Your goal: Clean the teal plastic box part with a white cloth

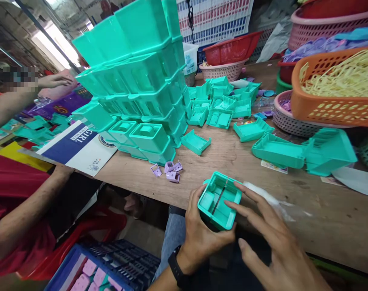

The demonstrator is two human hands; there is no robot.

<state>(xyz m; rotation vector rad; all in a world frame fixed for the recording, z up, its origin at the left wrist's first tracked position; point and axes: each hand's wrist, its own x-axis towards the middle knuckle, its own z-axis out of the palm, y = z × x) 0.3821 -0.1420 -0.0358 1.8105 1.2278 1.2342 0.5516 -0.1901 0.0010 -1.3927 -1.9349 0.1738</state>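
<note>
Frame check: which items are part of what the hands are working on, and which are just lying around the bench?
In use: teal housing, held by left hand, right hand touching it; likely purple clips, stacked teal housings.
Lying about: booklet, orange basket, blue crate.

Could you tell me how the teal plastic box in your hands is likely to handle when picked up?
The teal box looks like thin, hollow moulded plastic, so probably light and stiff, not floppy. The left hand grips it from one side, which suggests little weight. Its smooth walls may be slightly slippery; its flat, square sides make rolling unlikely.
</note>
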